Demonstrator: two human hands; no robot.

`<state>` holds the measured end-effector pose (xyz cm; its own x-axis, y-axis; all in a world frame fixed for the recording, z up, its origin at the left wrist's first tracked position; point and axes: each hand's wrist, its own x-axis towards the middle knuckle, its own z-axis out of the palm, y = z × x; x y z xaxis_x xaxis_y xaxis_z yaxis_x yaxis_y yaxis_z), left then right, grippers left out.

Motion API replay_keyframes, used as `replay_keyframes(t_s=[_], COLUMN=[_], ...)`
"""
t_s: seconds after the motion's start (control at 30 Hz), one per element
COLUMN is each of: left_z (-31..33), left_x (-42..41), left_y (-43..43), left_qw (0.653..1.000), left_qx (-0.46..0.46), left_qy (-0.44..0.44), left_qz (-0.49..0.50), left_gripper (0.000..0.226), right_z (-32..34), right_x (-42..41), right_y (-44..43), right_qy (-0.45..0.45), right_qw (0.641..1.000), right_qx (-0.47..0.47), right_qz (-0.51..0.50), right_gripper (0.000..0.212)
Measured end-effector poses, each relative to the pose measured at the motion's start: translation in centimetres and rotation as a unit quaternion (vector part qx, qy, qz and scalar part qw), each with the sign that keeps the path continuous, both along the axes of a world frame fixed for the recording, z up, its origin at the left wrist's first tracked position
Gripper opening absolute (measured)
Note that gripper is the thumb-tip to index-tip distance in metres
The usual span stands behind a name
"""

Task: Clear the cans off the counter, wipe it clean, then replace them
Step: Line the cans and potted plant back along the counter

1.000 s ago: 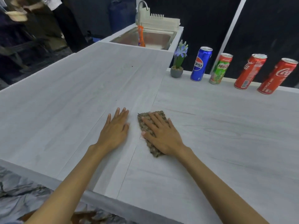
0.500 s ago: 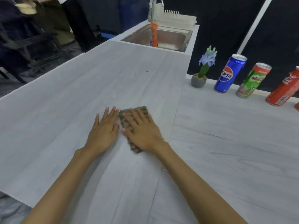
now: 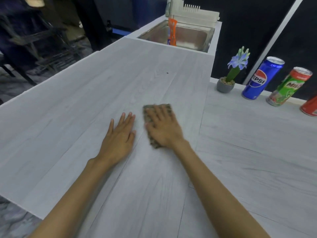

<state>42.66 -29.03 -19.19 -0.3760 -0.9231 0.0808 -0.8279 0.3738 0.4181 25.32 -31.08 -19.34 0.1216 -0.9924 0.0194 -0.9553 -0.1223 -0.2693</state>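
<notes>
The left hand lies flat and open on the counter, palm down, fingers close together and pointing away from the person, with nothing under it or in it; it seems only to brace. Just to its right, not touching, the right hand presses flat on the cloth, fingers spread over it, so it pins the cloth down without gripping it. The cloth's long axis runs away from the person, roughly in line with the forearm, and its far end and left edge show past the fingers. A small dark speck sits on the counter farther out, ahead of the right hand and toward the sink, so the right hand is the nearer one and the next stroke probably runs forward along the cloth's own length. Further right, well apart from both hands, the plant, the Pepsi can, the Milo can and the edge of a red can stand along the back ledge, so the cans are parked aside while the wiping goes on. Against half a second earlier, the cloth and right hand have pulled away from the left hand, where the two had touched, and the view has swung left, cutting off the red can.
</notes>
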Motion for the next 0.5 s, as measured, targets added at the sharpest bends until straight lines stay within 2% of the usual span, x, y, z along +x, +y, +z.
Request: replay_keyframes(t_s=[0.13, 0.2, 0.33, 0.4, 0.5], left_z=[1.2, 1.6, 1.8, 1.7, 1.5], left_x=[-1.3, -2.1, -4.2, -5.1, -6.2], left_y=[0.5, 1.3, 3.8, 5.5, 8.5], left_qw=[1.000, 0.999, 1.000, 1.000, 0.999], left_qx=[-0.008, -0.006, 0.005, 0.014, 0.020], left_qy=[0.013, 0.011, 0.006, 0.005, 0.034], left_qz=[-0.025, -0.030, -0.026, -0.016, 0.013], left_gripper=[0.054, 0.054, 0.053, 0.053, 0.053], right_z=[-0.7, -0.5, 0.6, 0.5, 0.2], right_x=[-1.4, -5.6, -11.5, -11.2, -8.9], right_y=[7.5, 9.1, 8.2, 7.8, 9.1], right_qy=[-0.025, -0.011, -0.003, -0.001, -0.007], right_qw=[0.996, 0.999, 0.994, 0.993, 0.998], right_qx=[-0.018, -0.011, 0.044, 0.042, 0.027], right_qz=[0.080, 0.042, -0.098, -0.112, -0.064], right_gripper=[0.057, 0.056, 0.058, 0.060, 0.060])
